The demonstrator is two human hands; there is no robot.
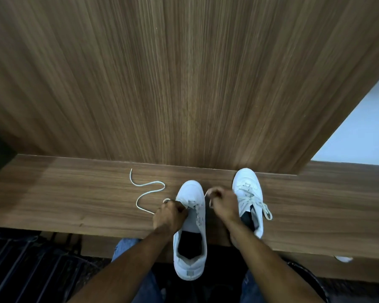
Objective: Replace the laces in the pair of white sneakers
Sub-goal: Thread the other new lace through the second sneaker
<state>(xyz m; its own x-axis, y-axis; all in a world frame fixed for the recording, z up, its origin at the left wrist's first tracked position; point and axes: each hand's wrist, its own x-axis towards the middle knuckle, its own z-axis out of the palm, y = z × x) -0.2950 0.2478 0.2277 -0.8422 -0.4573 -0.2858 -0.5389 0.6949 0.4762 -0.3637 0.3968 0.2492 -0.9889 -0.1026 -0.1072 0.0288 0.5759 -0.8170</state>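
Near the front edge of the wooden shelf [74,200], a white sneaker [190,224] lies toe-away, its heel overhanging that edge. At this sneaker's left eyelets the left hand [170,213] pinches its lace [148,193], which trails left of the sneaker in loose curves across the wood. Just right of the sneaker's toe, the right hand [222,203] has its fingers curled round the lace's other end. Right of the sneaker stands the second sneaker [249,197], laced, its bow [266,209] loose. Behind both sneakers rises a wood-grain panel [184,84].
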